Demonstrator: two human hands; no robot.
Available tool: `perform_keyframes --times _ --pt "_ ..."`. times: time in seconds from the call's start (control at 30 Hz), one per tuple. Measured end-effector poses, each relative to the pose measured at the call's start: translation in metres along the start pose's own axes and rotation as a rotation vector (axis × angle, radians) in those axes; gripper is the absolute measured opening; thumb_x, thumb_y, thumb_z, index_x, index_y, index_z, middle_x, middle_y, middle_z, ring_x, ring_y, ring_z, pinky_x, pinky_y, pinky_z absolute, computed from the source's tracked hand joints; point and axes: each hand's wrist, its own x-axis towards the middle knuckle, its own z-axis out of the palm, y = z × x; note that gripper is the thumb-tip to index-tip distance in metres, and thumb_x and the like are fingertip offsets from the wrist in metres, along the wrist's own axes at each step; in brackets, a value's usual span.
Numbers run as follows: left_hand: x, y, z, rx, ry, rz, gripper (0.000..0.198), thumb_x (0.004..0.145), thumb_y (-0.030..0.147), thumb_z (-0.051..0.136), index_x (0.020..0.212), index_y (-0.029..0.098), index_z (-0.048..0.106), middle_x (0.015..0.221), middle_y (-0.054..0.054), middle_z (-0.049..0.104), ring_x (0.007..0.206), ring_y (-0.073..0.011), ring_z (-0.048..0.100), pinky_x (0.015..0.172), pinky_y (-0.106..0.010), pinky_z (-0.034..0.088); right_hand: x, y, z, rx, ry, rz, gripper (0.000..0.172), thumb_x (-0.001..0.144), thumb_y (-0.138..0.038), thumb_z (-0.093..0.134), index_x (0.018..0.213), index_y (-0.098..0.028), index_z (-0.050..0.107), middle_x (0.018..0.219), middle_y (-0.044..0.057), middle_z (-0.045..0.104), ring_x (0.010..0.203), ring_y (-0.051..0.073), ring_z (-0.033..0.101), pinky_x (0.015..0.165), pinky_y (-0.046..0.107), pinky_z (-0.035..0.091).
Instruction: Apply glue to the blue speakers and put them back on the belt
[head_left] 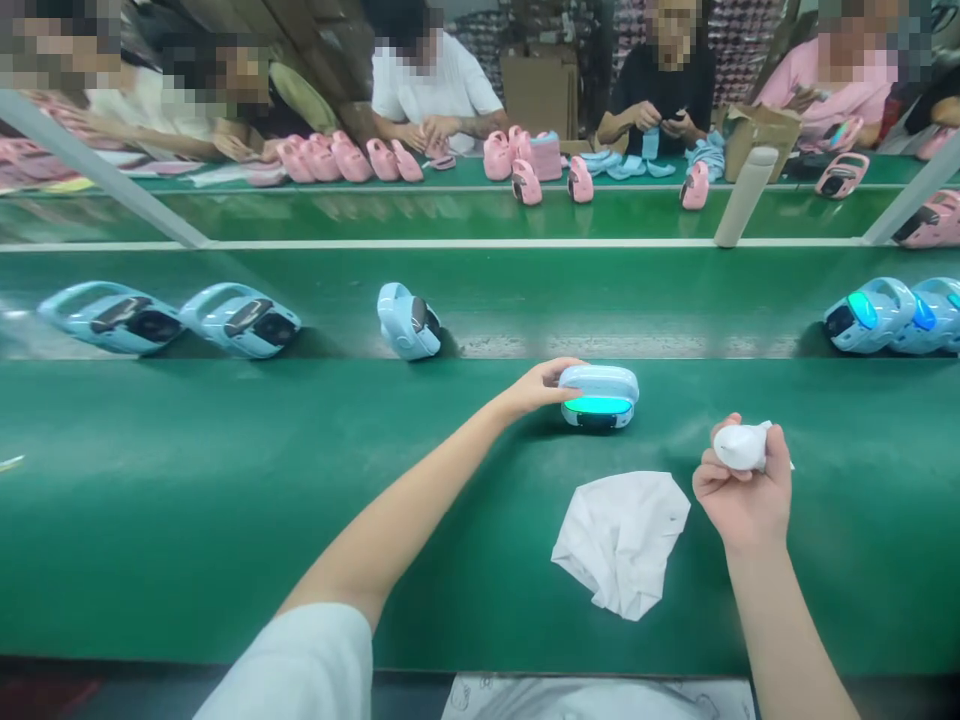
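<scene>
My left hand (pixel 544 388) reaches forward and is closed on the left end of a light-blue portable speaker (pixel 600 378) with a rounded handle. A strip on its front glows green and cyan, above a dark panel. The speaker stands on the green table, near the edge of the belt. My right hand (pixel 746 495), raised at the right, has its fingers wrapped round a small white rounded thing (pixel 741 447) with a pointed tip; its kind is not clear. A crumpled white cloth (pixel 626 540) lies on the table between my forearms.
Beyond the table runs a green belt (pixel 562 300). Two blue speakers (pixel 240 320) lie on its left, one (pixel 409 322) nearer the middle, and several lit ones (pixel 870 315) at the right. Across it, co-workers sit behind pink speakers (pixel 349 157), blue cloths and a cardboard box (pixel 757 140).
</scene>
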Motion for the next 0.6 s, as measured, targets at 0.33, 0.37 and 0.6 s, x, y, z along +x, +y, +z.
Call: perform_keyframes --times 0.33,0.37,0.6 --pt "0.0 0.013 0.031 -0.119 0.198 0.257 0.022 0.059 0.037 0.058 0.065 0.018 0.065 0.105 -0.011 0.057 0.099 -0.026 0.051 0.092 -0.041 0.038 -0.057 0.0 0.002 -0.261 -0.139 -0.189 0.032 0.062 -0.04 0.077 0.082 -0.021 0.06 0.076 -0.006 0.056 0.036 -0.001 0.033 0.038 0.012 0.039" --pt "0.0 0.014 0.034 -0.147 0.212 0.269 0.022 0.059 0.038 0.058 0.066 0.018 0.066 0.108 -0.011 0.057 0.1 -0.0261 0.051 0.092 -0.04 0.039 -0.06 0.0 0.004 -0.274 -0.124 -0.217 0.033 0.06 -0.04 0.078 0.081 -0.021 0.06 0.076 -0.006 0.056 0.035 -0.001 0.032 0.037 0.012 0.04" --pt "-0.013 0.033 0.048 -0.385 0.396 0.22 0.034 0.069 0.036 0.045 0.088 0.017 0.065 0.093 -0.008 0.067 0.095 -0.0259 0.058 0.088 -0.042 0.043 -0.087 -0.002 0.004 -0.46 -0.021 -0.511 0.036 0.058 -0.046 0.079 0.081 -0.023 0.064 0.077 0.002 0.057 0.042 0.004 0.038 0.039 0.015 0.04"
